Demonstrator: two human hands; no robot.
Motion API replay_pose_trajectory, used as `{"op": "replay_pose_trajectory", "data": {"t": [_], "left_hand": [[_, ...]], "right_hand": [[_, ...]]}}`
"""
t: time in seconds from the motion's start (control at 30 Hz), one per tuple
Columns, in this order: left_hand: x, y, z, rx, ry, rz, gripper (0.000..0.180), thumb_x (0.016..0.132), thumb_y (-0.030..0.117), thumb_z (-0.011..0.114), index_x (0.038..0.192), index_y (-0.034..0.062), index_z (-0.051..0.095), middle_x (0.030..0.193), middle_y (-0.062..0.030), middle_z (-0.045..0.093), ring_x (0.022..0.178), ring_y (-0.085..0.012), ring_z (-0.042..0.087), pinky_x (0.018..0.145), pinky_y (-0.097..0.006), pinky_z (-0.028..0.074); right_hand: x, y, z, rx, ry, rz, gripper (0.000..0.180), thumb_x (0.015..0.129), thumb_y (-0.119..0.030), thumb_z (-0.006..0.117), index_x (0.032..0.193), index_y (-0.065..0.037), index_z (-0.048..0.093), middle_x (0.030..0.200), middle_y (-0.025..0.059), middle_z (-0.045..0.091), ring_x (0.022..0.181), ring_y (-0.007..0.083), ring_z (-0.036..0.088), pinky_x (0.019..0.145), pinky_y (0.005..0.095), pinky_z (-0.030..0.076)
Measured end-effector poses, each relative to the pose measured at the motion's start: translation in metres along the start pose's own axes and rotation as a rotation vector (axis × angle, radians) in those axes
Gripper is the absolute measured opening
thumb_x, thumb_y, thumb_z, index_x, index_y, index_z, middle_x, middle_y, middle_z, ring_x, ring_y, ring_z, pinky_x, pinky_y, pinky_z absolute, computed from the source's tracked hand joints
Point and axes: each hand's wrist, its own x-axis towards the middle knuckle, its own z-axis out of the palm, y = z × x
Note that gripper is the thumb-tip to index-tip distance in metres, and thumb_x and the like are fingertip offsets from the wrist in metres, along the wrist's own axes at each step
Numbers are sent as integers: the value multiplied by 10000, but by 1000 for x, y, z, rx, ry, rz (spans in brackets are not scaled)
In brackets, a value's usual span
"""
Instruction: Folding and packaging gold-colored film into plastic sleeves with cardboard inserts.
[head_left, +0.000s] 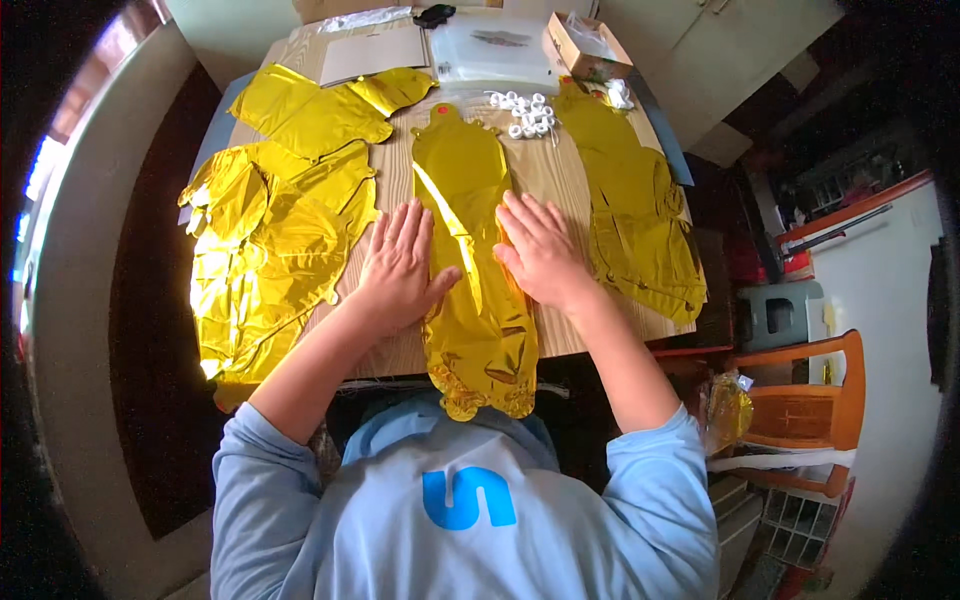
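Note:
A flat gold foil balloon [465,200] lies lengthwise in front of me, its near end hanging over the table's edge. My left hand [400,262] rests flat along its left side, fingers stretched forward and thumb on the foil. On the other side my right hand [545,255] lies flat with its fingers apart, thumb and fingertips at the balloon's right edge. Neither hand grips anything. To the left, more gold foil balloons [275,250] are heaped in a crinkled pile. Flat gold foil balloons [635,190] also lie at the right.
On the wooden table [560,165], several white ribbon rolls [525,115] sit beyond the middle balloon. Farther back are a grey-white board [375,55], clear plastic bags [490,60] and an open cardboard box [590,45]. A wooden chair [800,400] stands at the right.

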Motion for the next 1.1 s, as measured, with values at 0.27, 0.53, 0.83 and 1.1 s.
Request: {"op": "replay_pose_trajectory", "data": {"t": [0.27,0.53,0.83,1.1], "left_hand": [[-4,0,1,36,34,44,926,961,611,500,1529,-82,266,1584,-311,277,1487,-447,252,1219,-554,152],[-5,-2,10,52,93,55,895,960,598,513,1530,-56,294,1582,-307,286,1481,-442,268,1211,-568,164],[-6,-4,13,40,142,80,909,949,620,506,1509,-75,331,1546,-321,337,1453,-467,309,1204,-594,165],[-6,-3,11,35,108,70,887,964,601,504,1526,-54,300,1573,-321,287,1480,-456,259,1210,-572,164]], "right_hand": [[1,8,15,17,-121,-35,610,1035,-377,487,1516,-14,392,1621,160,318,1510,339,258,1237,527,138],[2,13,8,101,-118,-28,593,1032,-353,510,1508,-16,401,1621,177,307,1509,354,254,1234,530,163],[-5,8,5,-7,-175,-6,609,1053,-353,470,1563,-56,319,1647,143,266,1531,299,222,1243,501,138],[-2,6,5,0,-183,-13,637,1039,-380,497,1541,-19,343,1634,176,275,1522,345,224,1238,522,159]]}}
